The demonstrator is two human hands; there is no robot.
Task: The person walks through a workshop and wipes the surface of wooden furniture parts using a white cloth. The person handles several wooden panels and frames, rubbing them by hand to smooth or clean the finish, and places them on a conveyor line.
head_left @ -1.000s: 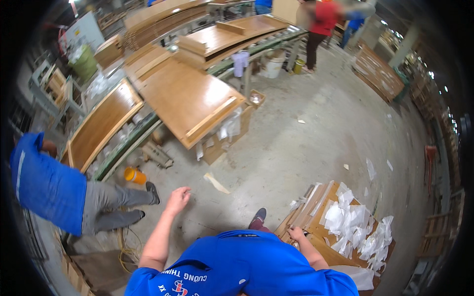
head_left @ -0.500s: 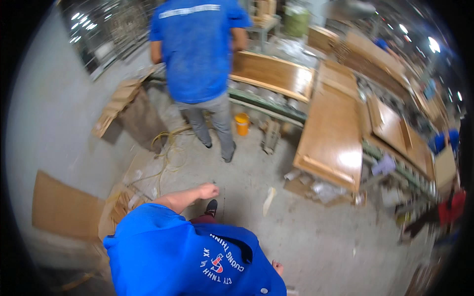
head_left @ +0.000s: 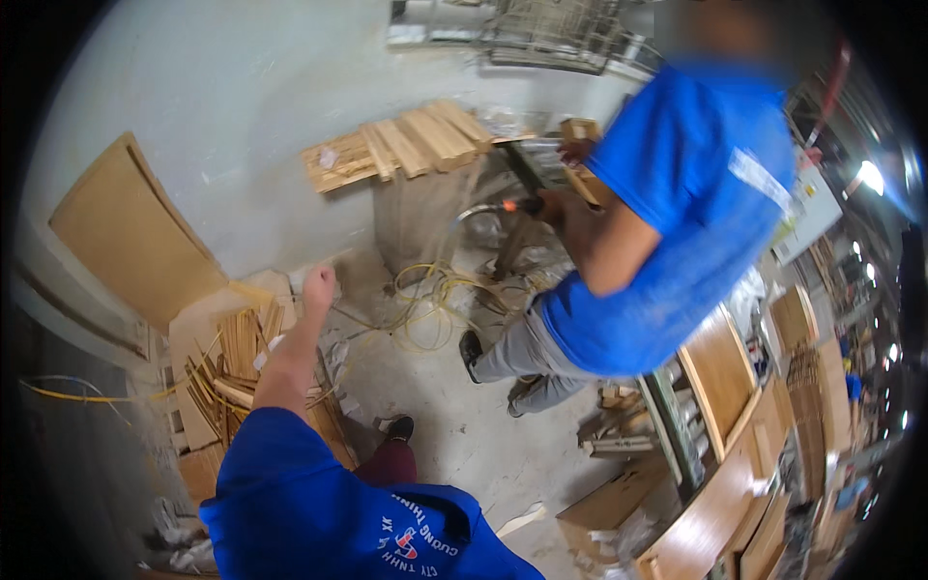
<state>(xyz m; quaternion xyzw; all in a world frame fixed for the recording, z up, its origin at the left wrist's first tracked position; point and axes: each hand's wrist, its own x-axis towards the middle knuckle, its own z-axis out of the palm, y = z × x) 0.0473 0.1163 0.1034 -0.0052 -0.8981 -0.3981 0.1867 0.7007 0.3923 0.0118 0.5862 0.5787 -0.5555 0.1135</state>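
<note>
My left hand (head_left: 319,287) is held out in front of me with its fingers curled into a loose fist, and nothing shows in it. It hangs in the air, touching nothing, above the floor between a heap of thin wood strips (head_left: 237,338) and a coiled yellow hose (head_left: 440,295). My right hand is out of the picture. Ahead to the right stands a co-worker (head_left: 667,222) in a blue shirt, holding a dark air tool with an orange fitting (head_left: 512,206).
Wood boards (head_left: 425,140) lie on a covered stand by the wall. A brown cardboard sheet (head_left: 140,232) leans at the left. At the right, a green roller conveyor (head_left: 669,425) carries wooden panels (head_left: 720,483). The hose runs over the floor (head_left: 454,435).
My view has turned left toward the wall and the wood strips. My left arm now reaches farther out. My right hand has left the picture. The co-worker now appears side-on at the right.
</note>
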